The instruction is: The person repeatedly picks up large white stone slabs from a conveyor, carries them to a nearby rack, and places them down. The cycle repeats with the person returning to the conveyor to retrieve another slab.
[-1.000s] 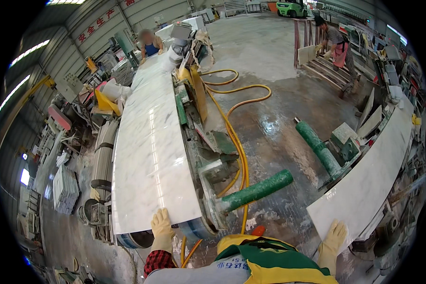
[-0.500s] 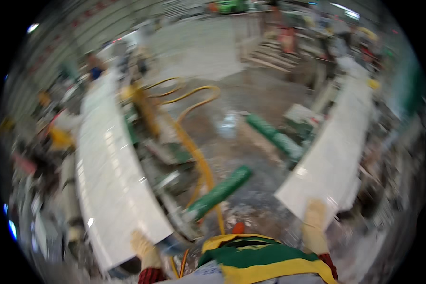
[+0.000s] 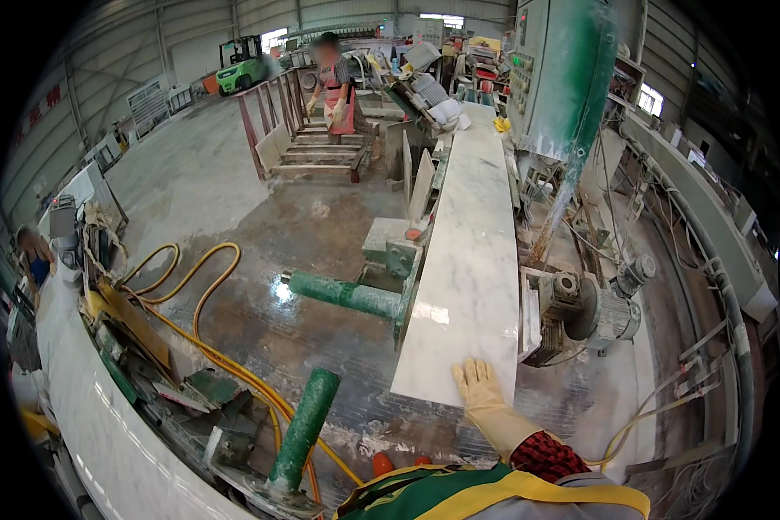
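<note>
Camera is now facing further right, left hand out of sight, and the right hand (image 3: 485, 397) is resting fingers-flat, thumb hidden, grip unclear, on the seemingly overhanging near end of the white slab (image 3: 470, 269) beside the motor (image 3: 614, 314), where leaning hard may be risking a crack.

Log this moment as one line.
left hand: not in view | right hand: gloved, laid on near end of white slab | left of slab: green cylinder, yellow hoses
</note>
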### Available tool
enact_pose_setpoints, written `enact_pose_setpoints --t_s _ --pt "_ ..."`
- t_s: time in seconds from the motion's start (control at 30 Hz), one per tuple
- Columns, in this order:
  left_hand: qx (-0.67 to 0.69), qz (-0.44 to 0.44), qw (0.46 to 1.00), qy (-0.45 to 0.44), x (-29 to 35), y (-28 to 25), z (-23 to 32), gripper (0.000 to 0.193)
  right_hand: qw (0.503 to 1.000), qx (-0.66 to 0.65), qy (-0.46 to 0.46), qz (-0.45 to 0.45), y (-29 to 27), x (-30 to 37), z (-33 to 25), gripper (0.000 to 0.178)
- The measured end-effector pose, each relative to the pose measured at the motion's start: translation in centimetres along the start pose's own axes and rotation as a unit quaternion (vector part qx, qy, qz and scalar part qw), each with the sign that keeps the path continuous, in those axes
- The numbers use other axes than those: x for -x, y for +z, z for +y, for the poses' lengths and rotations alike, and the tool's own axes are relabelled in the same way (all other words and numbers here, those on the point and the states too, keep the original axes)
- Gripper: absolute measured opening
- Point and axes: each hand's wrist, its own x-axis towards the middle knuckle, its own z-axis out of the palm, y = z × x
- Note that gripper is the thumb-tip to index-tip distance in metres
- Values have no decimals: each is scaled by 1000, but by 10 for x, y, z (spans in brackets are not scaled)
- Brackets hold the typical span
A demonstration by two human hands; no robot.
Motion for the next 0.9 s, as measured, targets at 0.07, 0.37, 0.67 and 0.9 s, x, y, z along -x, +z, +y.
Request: enact_pose_setpoints --t_s 0.07,0.37,0.67,0.9 --pt "-8 3 1000 -2 5 4 -5 62 1000 -1 -3 1 -5 -2 -1 74" --pt "-29 13 999 -1 18 14 -13 57 1000 2 8 -10 -1 -10 3 76" --pt "-51 13 998 22 37 25 -27 58 998 30 16 -50 -8 -18 7 80" --pt "-69 43 997 10 33 25 -25 60 997 42 18 -64 -15 -20 9 84"
